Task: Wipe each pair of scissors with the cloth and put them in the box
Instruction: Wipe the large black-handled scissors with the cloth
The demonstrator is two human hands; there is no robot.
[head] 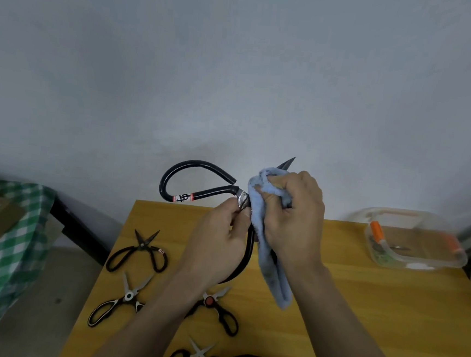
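I hold a large pair of black scissors (192, 174) above the yellow table (359, 317). My left hand (217, 242) grips them near the pivot and lower handle. My right hand (297, 212) holds a light blue cloth (273, 281) wrapped round the blades, whose dark tip (287, 162) sticks out above the cloth. Several other scissors lie on the table's left half: a black pair (139, 251), a silver and black pair (118, 302), a pair with a red pivot (217, 307) and a small pair (193, 355) at the near edge. The clear plastic box (410, 245) stands at the far right.
The box has orange clasps and some items inside. A surface with a green checked cloth (2, 257) and a brown package stands to the left of the table. A grey wall rises behind. The right half of the table is bare wood.
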